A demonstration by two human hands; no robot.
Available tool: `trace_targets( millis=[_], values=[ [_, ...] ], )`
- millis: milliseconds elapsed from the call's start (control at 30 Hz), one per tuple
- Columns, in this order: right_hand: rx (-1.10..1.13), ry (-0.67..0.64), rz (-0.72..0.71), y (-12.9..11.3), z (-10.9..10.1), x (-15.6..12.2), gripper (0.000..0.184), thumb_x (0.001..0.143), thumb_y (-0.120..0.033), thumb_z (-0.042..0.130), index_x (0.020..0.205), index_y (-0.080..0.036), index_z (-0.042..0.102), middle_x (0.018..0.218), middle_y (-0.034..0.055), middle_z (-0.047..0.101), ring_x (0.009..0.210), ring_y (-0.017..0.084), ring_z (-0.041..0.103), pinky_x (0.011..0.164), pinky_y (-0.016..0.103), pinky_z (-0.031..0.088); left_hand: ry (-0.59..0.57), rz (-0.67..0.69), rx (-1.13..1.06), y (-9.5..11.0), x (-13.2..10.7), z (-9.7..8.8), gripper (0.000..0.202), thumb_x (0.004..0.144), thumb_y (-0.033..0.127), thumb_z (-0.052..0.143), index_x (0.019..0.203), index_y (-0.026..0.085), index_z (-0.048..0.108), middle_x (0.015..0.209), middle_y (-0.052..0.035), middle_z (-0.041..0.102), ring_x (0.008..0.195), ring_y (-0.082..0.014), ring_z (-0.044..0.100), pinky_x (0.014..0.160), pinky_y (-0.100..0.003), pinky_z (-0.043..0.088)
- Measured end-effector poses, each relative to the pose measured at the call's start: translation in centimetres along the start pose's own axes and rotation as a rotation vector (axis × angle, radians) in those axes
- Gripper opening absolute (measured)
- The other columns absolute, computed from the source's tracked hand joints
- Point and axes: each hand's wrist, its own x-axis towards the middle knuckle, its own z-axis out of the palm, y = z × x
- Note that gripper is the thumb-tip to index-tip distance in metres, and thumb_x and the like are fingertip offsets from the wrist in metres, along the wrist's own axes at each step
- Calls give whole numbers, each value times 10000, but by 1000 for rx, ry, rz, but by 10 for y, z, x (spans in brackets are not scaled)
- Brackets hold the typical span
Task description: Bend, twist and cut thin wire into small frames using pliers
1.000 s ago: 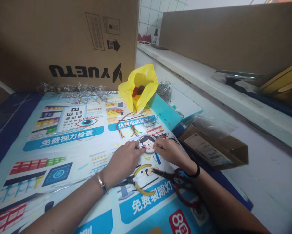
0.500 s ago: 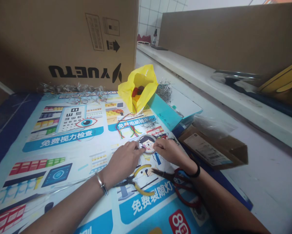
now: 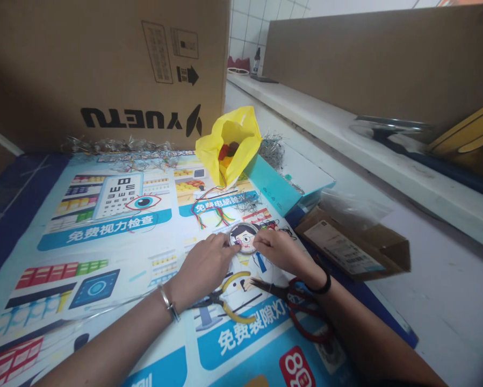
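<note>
A thin pale round ring [image 3: 243,223] lies over the printed cartoon face on the sheet, between my two hands. At its left side my left hand [image 3: 211,260] is closed, thumb and forefinger pinched on the edge with a small reddish bit by the thumb tip. My right hand [image 3: 279,248] has its fingers curled in and pinches the opposite side. Exactly what is between the fingertips is hidden. Below the hands, pliers with yellow handles [image 3: 239,318] lie partly under my left wrist. Red-handled scissors [image 3: 292,295] rest beside my right wrist, blades pointing left.
A yellow bag [image 3: 247,137] stands open behind the hands, with coloured cords [image 3: 221,216] in front. To its right are a teal box [image 3: 275,188] and a small brown carton [image 3: 350,244]. Silvery wire scraps [image 3: 124,148] lie along a large cardboard box [image 3: 104,64]. A printed sheet [image 3: 132,274] covers the table.
</note>
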Motion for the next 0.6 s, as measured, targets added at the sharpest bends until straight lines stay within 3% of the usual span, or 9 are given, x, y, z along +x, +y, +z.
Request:
trace_targets(
  millis=[600],
  values=[
    [-17, -8, 7, 2, 2, 1, 153, 810, -186, 484, 690, -171, 578, 625, -16, 568, 595, 105, 504, 544, 213, 279, -12, -8, 6, 1, 0, -1, 313, 904, 172, 421, 1159, 249, 586, 986, -71, 548, 893, -209, 522, 707, -320, 448]
  ],
)
